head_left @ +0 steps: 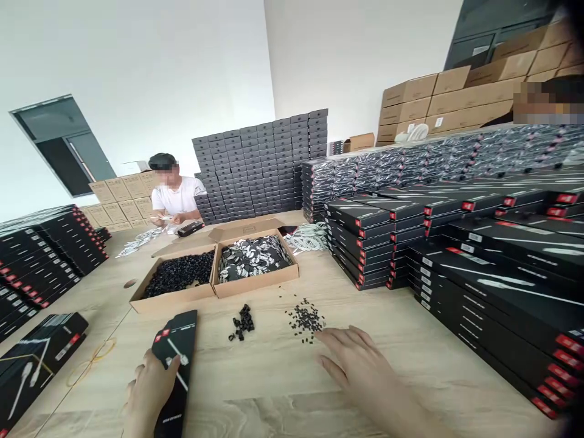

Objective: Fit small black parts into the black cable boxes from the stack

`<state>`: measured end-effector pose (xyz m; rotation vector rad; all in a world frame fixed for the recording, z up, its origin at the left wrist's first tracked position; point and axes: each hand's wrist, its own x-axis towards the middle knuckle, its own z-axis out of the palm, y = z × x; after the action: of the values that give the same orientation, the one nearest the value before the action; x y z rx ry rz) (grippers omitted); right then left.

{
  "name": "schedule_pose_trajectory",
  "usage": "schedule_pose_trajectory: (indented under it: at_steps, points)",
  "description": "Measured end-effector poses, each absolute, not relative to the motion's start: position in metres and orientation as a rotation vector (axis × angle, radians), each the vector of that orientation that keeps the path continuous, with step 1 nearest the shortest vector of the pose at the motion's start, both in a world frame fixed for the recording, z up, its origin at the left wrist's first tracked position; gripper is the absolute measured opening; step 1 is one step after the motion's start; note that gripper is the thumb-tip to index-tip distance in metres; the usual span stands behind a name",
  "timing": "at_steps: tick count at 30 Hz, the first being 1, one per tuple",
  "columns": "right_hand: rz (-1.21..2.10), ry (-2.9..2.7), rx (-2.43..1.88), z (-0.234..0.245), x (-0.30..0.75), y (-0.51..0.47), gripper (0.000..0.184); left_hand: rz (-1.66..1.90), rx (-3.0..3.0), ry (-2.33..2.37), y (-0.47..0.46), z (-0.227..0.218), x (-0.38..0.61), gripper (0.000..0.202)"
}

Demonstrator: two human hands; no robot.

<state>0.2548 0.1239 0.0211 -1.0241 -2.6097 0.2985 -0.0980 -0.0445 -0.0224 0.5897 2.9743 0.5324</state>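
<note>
White walls, pale wood-grain table

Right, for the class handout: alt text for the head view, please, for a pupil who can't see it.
A person's left hand grips a slim black box on a wood-grain table, while the right hand is beside scattered small black pieces. Beyond are two open cartons of small parts and a co-worker, with stacked black boxes around.

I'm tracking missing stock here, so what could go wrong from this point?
The right hand is beside the loose tiny black pieces; a careless brush could scatter them.
The heap of larger black pieces lies nearby, so the two might mix.
The left hand holds a black box; swung sideways, it might knock the heap.
</note>
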Motion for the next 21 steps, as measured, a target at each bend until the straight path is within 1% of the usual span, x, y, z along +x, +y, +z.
schedule_pose_trajectory:
  at_steps: [2, 6, 8, 13, 14, 17, 18, 20, 21]
  points:
    - [0.371, -2.635, -0.999, 0.016, 0.247, 0.118, 0.028, 0.528, 0.581, 2.959, -0.050, -0.026, -0.099, 0.079]
    - [0.441, -2.642, -0.898, 0.002, 0.231, 0.106, 0.031, 0.473, 0.554, 2.956, -0.040, -0.023, -0.079, 0.098]
    - [0.479, -2.628, -0.803, -0.008, 0.225, 0.100, 0.034, 0.456, 0.540, 2.968, -0.032, -0.020, -0.068, 0.097]
    - [0.664, -2.560, -0.657, -0.028, 0.224, 0.092, 0.033, 0.454, 0.500, 2.968, -0.030, -0.011, -0.070, 0.087]
    - [0.705, -2.535, -0.649, -0.030, 0.225, 0.093, 0.033, 0.460, 0.523, 2.946, -0.032, -0.008, -0.074, 0.082]
    - [0.803, -2.434, -0.652, -0.032, 0.227, 0.095, 0.032, 0.484, 0.614, 2.882, -0.042, 0.008, -0.085, 0.052]
    - [0.830, -2.399, -0.658, -0.032, 0.226, 0.096, 0.032, 0.490, 0.624, 2.886, -0.045, 0.014, -0.085, 0.046]
    - [0.890, -2.335, -0.663, -0.031, 0.225, 0.097, 0.032, 0.499, 0.615, 2.942, -0.047, 0.027, -0.079, 0.047]
    - [0.924, -2.304, -0.657, -0.029, 0.223, 0.098, 0.031, 0.566, 0.635, 2.952, -0.046, 0.034, -0.073, 0.047]
